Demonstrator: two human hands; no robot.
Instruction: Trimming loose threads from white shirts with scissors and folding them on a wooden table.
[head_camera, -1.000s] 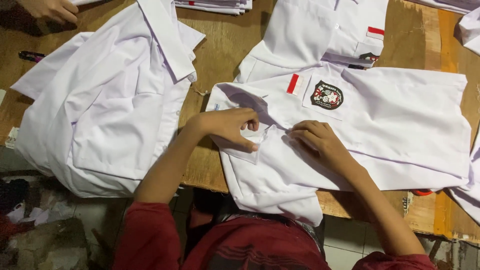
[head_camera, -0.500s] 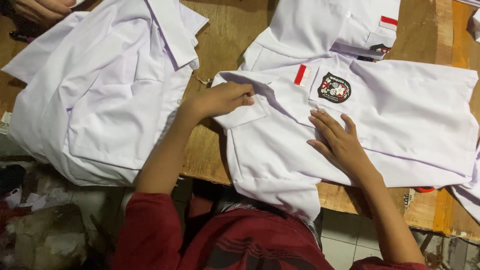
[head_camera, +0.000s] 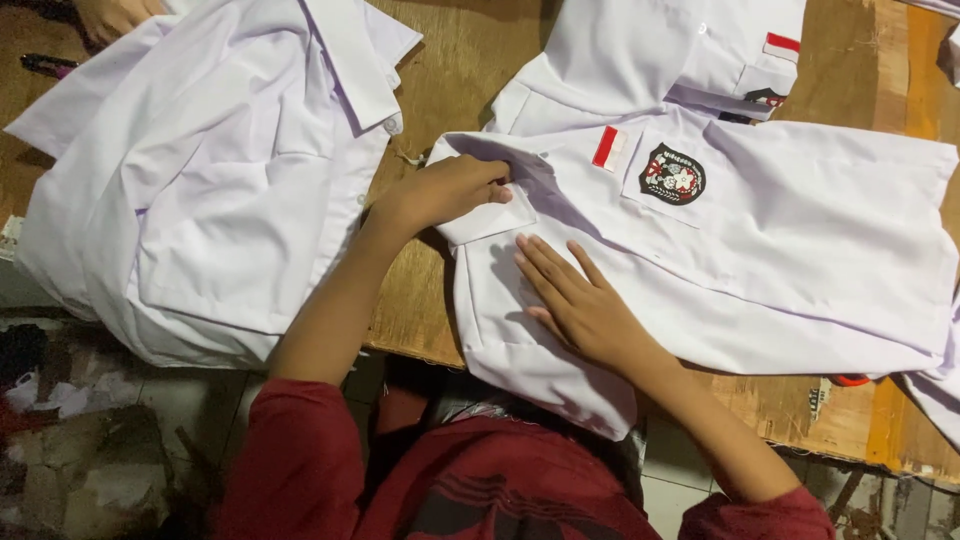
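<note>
**On the tabletop: two hands on a white shirt**

Across the wooden tabletop (head_camera: 455, 60) it's pretty much all white shirts. Biggest one is the loosely folded shirt (head_camera: 210, 180) on the left, collar up top, hanging a bit over the near edge. Right of it lies the white uniform shirt (head_camera: 780, 260) both hands are on, spread flat, with a red-and-white flag patch (head_camera: 606, 148) and a dark round badge (head_camera: 672, 174) on the chest pocket. Another shirt (head_camera: 650, 50) sits just behind it, partly tucked under.

Left hand (head_camera: 445, 190) has its fingers (head_camera: 490, 180) curled onto the collar flap (head_camera: 490, 215), gripping the fabric at its edge as far as I can tell. Right hand (head_camera: 580, 305) is flat and open, fingers (head_camera: 545, 265) spread, pressing on the shirt front just below that flap, holding nothing.

Somebody else's hand (head_camera: 110, 15) pokes in at the top left corner, near a dark pen (head_camera: 45, 65). Person's wearing dark red sleeves (head_camera: 300, 450).
</note>
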